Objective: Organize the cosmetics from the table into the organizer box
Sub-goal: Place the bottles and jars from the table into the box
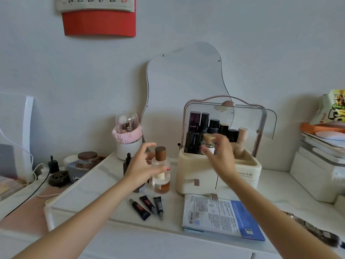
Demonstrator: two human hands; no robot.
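The cream organizer box point(248, 170) stands at centre right with its clear lid point(261, 118) raised; dark bottles point(204, 124) and a wooden-capped one fill its top. My right hand point(223, 156) pinches a small glass bottle with a pale wooden cap point(208, 142) over the box's top compartment. My left hand point(141, 169) reaches round a perfume bottle with a dark wooden cap point(161, 176) that stands on the table; the thumb lies across its front and the fingers are spread behind it. A dark dropper bottle point(127, 161) stands partly hidden behind that hand. Three small tubes point(144, 208) lie in front.
Sheet mask packets point(220, 215) lie before the box. A wavy mirror point(186, 81) leans on the wall; a brush holder point(127, 139) stands to its left. A jar point(87, 159), a plug and cables sit far left; stacked white boxes point(317, 171) stand at the right.
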